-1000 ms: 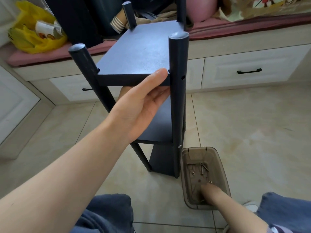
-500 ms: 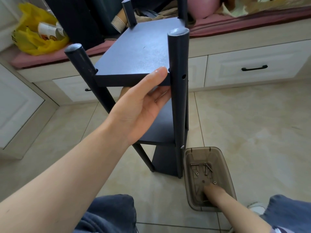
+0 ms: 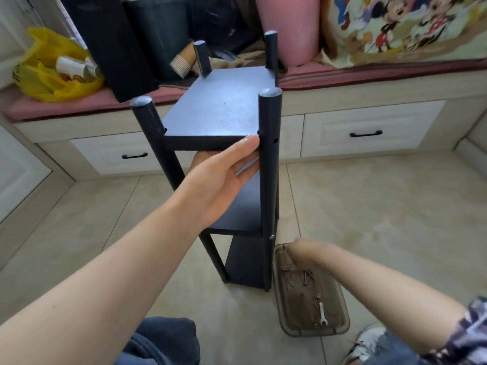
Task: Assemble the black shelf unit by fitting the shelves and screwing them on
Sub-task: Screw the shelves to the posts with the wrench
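Black and matt, the shelf unit (image 3: 218,111) of round posts and flat boards is standing upright on the beige tiled floor (image 3: 382,206) in the middle of the frame, with a top board, a middle board and a bottom board sitting between its four posts. The left hand (image 3: 218,180) is reaching in from the lower left and grasping the near edge of the top board. Its thumb is lying along that front edge, the tip touching the front right post (image 3: 268,167), while the fingers are tucked beneath the board. A small open hole (image 3: 275,140) is showing in that post level with the top board, and a pale screw head (image 3: 271,236) is sitting lower down, level with the middle board. Just beside the foot of the same post, right of centre in the lower frame, a translucent brown plastic tray (image 3: 342,325) is lying on the floor, holding a few loose metal screws (image 3: 305,277) and a small white spanner (image 3: 322,314). The right hand (image 3: 303,252) is hanging over the far end of the tray with its fingers curling downward and away from the camera; whether they are pinching anything I cannot tell. Across the top of the frame a pale bench with white drawers (image 3: 366,122) is carrying a pink cushion (image 3: 369,72), and a yellow plastic bag (image 3: 52,75) is slumping at upper left.
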### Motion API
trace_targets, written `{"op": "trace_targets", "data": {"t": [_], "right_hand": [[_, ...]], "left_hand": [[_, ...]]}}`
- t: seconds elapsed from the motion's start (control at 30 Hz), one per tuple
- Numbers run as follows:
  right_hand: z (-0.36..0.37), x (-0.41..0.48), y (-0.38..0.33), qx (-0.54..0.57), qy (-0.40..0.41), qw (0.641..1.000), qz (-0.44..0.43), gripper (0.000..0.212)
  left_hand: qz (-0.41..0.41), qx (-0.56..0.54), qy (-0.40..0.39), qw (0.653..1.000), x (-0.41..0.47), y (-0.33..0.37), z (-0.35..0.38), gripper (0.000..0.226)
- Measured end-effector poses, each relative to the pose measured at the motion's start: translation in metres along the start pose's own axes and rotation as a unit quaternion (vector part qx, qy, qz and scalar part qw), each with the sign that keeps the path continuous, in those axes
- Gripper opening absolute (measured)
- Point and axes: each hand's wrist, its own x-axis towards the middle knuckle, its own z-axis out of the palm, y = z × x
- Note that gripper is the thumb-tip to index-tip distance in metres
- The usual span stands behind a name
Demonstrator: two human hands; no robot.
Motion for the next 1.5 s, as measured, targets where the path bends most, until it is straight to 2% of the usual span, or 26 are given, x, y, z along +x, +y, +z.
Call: {"op": "trace_targets", "data": {"t": [0.07,0.17,0.23,0.33,0.43,0.53,0.7,0.8,0.97,1.17,1.5], "right_hand": [[-0.033,-0.020,-0.009,-0.051,0.033,0.998,-0.024,0.009],[-0.072,-0.058,-0.018,-0.082,0.055,0.993,-0.067,0.021],[-0.091,-0.089,-0.021,-0.060,0.075,0.989,-0.114,0.015],[-0.112,-0.135,-0.025,0.033,0.148,0.970,-0.192,0.009],[-0.125,-0.172,-0.030,0.183,0.223,0.919,-0.269,0.009],[-0.140,-0.199,-0.035,0.271,0.317,0.855,-0.307,0.010],[-0.157,-0.223,-0.039,0.292,0.464,0.769,-0.328,0.009],[-0.156,-0.223,-0.037,0.242,0.537,0.736,-0.334,0.008],[-0.148,-0.214,-0.030,0.231,0.540,0.735,-0.338,0.013],[-0.140,-0.204,-0.032,0.293,0.510,0.741,-0.324,0.010],[-0.142,-0.200,-0.032,0.383,0.507,0.712,-0.299,0.010]], "left_hand": [[0.005,0.000,0.004,1.000,0.000,0.000,0.001,0.024],[0.007,0.005,0.003,1.000,-0.002,0.001,0.002,0.021],[0.007,0.002,0.004,1.000,-0.002,-0.001,0.002,0.023],[0.012,-0.004,0.008,1.000,-0.002,-0.001,0.001,0.030],[0.021,0.006,0.021,1.000,-0.001,-0.001,0.002,0.037],[0.027,0.010,0.042,0.999,-0.001,-0.004,0.004,0.042],[0.024,0.003,0.062,0.998,-0.001,-0.005,0.007,0.049],[0.027,-0.005,0.050,0.998,-0.001,-0.006,0.007,0.037],[0.023,0.002,0.044,0.999,-0.004,-0.004,0.005,0.026],[0.019,0.007,0.043,0.999,-0.004,-0.002,0.006,0.035],[0.004,0.002,0.046,0.999,-0.005,-0.001,0.003,0.047]]}}
